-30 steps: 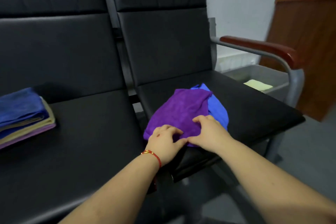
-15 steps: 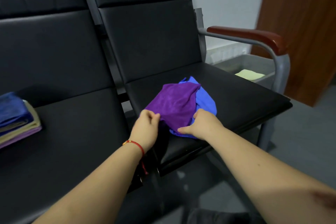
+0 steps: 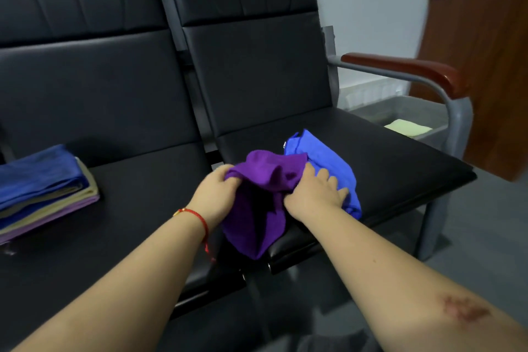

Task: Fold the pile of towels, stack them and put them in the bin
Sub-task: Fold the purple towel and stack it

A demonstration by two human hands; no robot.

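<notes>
On the left seat (image 3: 120,208) a stack (image 3: 43,188) of folded towels lies near the far edge: blue on top, beige and lilac below. Moving right, the left hand (image 3: 217,194), with a red string at its wrist, pinches one edge of the purple towel (image 3: 257,208), fingers curled into the cloth. The towel is bunched at the front of the right seat (image 3: 385,168), and part of it hangs over the seat's front edge. The right hand (image 3: 314,191) rests on the towel's other side with fingers spread fairly wide and mostly straight, its fingertips lying on the blue towel (image 3: 325,163) just behind. Whether the thumb pinches purple cloth underneath cannot be told. Farther right, past the armrest (image 3: 405,71), a grey bin (image 3: 428,134) stands on the floor with one pale yellow towel (image 3: 405,127) inside.

The step in hand looks like freeing the purple towel from the blue one so it can be folded. It would go best with each hand holding a corner on the same edge, lifting until the cloth hangs flat, and keeping the blue towel down. The bare part of either seat offers room to lay it out; matching edges before creasing should keep the stack even.
</notes>
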